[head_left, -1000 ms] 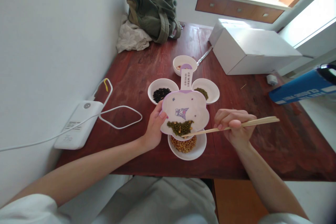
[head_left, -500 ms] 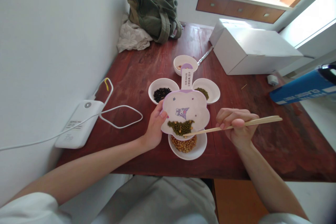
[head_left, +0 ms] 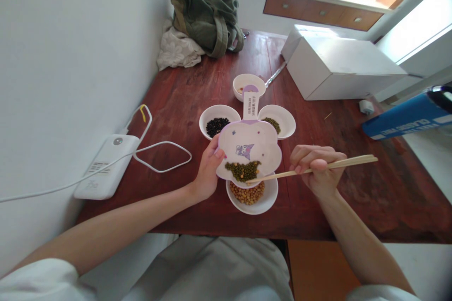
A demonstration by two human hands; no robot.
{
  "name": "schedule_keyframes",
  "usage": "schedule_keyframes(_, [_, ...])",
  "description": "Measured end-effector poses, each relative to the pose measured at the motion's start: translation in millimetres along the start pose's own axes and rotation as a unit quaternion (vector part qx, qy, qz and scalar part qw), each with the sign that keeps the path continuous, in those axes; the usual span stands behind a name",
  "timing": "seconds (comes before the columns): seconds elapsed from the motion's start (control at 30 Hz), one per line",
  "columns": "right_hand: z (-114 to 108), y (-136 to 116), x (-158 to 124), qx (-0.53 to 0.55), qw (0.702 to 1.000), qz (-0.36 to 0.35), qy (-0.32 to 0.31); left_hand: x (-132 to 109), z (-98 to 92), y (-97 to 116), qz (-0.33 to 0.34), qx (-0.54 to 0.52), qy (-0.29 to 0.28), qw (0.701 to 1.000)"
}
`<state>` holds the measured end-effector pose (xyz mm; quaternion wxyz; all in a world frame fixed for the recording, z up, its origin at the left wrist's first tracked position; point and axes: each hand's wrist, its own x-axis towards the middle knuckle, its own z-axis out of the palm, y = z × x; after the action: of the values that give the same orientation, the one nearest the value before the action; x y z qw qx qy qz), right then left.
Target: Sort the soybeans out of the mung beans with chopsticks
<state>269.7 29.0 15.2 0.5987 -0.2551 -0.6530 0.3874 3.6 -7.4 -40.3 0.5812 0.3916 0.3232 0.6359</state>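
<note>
My left hand (head_left: pixel 209 169) grips the left rim of a flower-shaped plate (head_left: pixel 266 148) with a purple edge and a labelled handle. Green beans (head_left: pixel 243 170) mixed with a few yellowish ones lie at its near side. Chopsticks (head_left: pixel 339 163) are held in my right hand (head_left: pixel 319 167), their tips touching the near edge of the beans. Below the plate's near rim, partly covered by it, is a white bowl (head_left: pixel 270 200) of soybeans (head_left: pixel 249 194). Behind the plate are bowls with black beans (head_left: pixel 217 126) and green beans (head_left: pixel 271 124), and a far bowl (head_left: pixel 249 80) with pale pieces.
A white power bank (head_left: pixel 108 167) with a cable lies on the left by the wall. Farther back are a green bag (head_left: pixel 208 14) and a white box (head_left: pixel 342 63). To the right is a blue bottle-like object (head_left: pixel 406 115) and a small white adapter (head_left: pixel 366 107).
Almost nothing differs. My right hand and the chopsticks have shifted very slightly left; the plate and the beans on it look the same.
</note>
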Motion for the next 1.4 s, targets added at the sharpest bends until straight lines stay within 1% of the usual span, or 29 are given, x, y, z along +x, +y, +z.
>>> schedule_keyframes(0.13, [2.1, 0.1, -0.7, -0.005, 1.000, -0.003, -0.004, -0.7, -0.3, 0.1, -0.007, 0.005, 0.004, 1.000])
schedule_keyframes(0.23, [2.5, 1.1, -2.1, -0.001, 1.000, -0.008, -0.001, -0.9, -0.1, 0.4, 0.000, 0.004, 0.002, 1.000])
schedule_keyframes(0.53, [0.9, 4.1, -8.4, -0.010, 1.000, 0.010, 0.007, -0.5, -0.2, 0.4, -0.003, -0.002, 0.008, 1.000])
schedule_keyframes(0.67, [1.6, 4.6, -8.8, -0.007, 1.000, 0.009, 0.011, -0.4, -0.7, -1.0, 0.006, 0.004, 0.002, 1.000])
schedule_keyframes(0.9, [5.3, 3.7, -4.8, -0.005, 1.000, 0.015, 0.018, -0.6, 1.3, 0.3, -0.004, 0.002, 0.012, 1.000])
schedule_keyframes(0.97, [7.1, 2.4, -2.8, 0.003, 0.999, 0.006, 0.033, -0.5, 1.7, 1.1, -0.004, 0.006, 0.012, 1.000])
schedule_keyframes(1.03, [7.9, 1.6, -1.8, 0.004, 0.998, -0.004, 0.062, -0.3, 2.5, 2.1, -0.005, 0.004, 0.014, 1.000])
schedule_keyframes(1.13, [5.8, 2.3, -3.3, -0.010, 0.996, -0.004, 0.087, 0.1, 3.7, 3.3, -0.007, -0.003, 0.015, 1.000])
schedule_keyframes(1.33, [-0.4, 6.5, -9.9, -0.027, 0.999, 0.018, 0.039, -0.6, 2.4, 1.8, -0.006, -0.002, 0.013, 1.000])
schedule_keyframes(1.4, [-0.5, 7.0, -10.5, -0.027, 0.999, 0.025, 0.034, -0.8, 1.9, 1.5, -0.007, -0.001, 0.013, 1.000])
